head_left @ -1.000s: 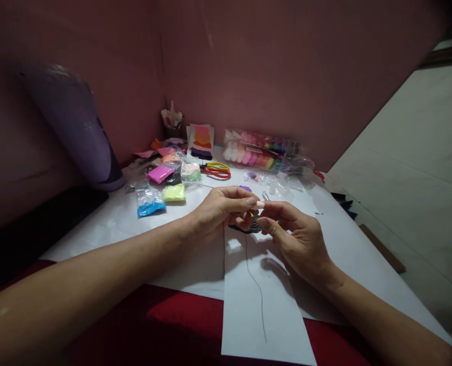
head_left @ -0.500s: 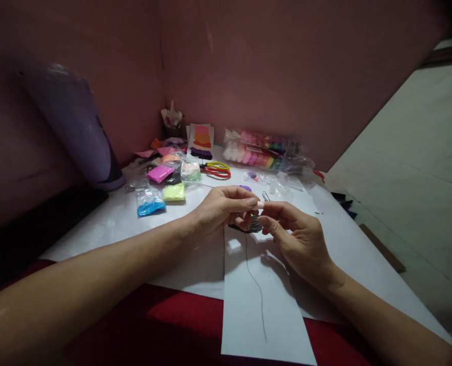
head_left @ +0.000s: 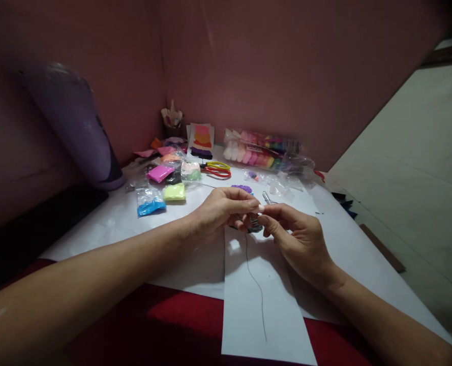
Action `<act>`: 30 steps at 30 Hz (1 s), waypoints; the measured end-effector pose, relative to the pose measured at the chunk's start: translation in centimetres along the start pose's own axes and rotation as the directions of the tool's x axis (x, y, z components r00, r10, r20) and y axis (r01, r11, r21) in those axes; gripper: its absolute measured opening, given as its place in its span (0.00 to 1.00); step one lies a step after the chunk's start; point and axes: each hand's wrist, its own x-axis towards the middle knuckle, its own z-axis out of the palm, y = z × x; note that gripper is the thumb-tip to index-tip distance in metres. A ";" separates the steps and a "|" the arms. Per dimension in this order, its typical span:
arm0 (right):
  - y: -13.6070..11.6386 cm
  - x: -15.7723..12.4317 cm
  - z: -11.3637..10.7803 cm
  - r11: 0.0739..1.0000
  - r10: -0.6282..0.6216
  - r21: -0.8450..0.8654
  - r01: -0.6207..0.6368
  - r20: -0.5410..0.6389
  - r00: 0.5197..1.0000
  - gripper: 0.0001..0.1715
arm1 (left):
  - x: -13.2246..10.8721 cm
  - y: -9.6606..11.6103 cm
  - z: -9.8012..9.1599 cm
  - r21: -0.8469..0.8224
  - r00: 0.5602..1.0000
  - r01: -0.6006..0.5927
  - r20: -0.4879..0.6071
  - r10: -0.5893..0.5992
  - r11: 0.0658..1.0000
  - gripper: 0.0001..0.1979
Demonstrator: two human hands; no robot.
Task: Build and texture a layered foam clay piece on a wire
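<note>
Nearest me, red cloth [head_left: 172,320] is showing below the edge of the white surface [head_left: 164,254], and a strip of paper [head_left: 248,335] is jutting out over it with a thin dark wire [head_left: 262,297] lying along its length. Just beyond, the left hand [head_left: 223,207] is pinching a small white lump [head_left: 261,208] between thumb and forefinger, above the surface. The right hand [head_left: 304,234] is meeting it from the other side, narrow, its forefinger apparently touching the lump while its thumb is curling a little below, apart from it. The lump is looking light and soft, like clay, perhaps slightly tacky and easily dented, so a gentle fingertip hold at its edges would be suiting it best; how firmly it is being squeezed, I cannot tell. Under the fingers a dark coil [head_left: 255,229] is lying partly hidden. Past the hands, a purple piece [head_left: 242,188] and a silver tool [head_left: 266,197] are resting close by, with lime [head_left: 174,192], blue [head_left: 151,207] and pink packets [head_left: 160,174] sitting leftward. Farther back, yellow-and-red handles [head_left: 224,166] are lying before a colour card [head_left: 202,136], and a clear bag [head_left: 262,150] is leaning near the wall [head_left: 248,61].
</note>
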 end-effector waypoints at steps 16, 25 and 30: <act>-0.3 0.0 0.0 1.000 -0.024 0.006 0.024 0.015 1.000 0.04 | 0.0 -0.1 -0.2 -0.022 1.000 -0.013 0.022 0.013 1.000 0.12; -0.6 0.2 0.1 1.000 -0.020 0.014 0.020 -0.004 1.000 0.01 | 0.1 -0.2 -0.1 -0.003 0.999 0.023 0.041 -0.023 1.000 0.15; -0.6 0.1 0.0 0.999 -0.047 -0.017 0.047 -0.027 0.999 0.02 | 0.2 -0.3 -0.3 0.027 0.997 0.011 0.079 -0.013 1.000 0.15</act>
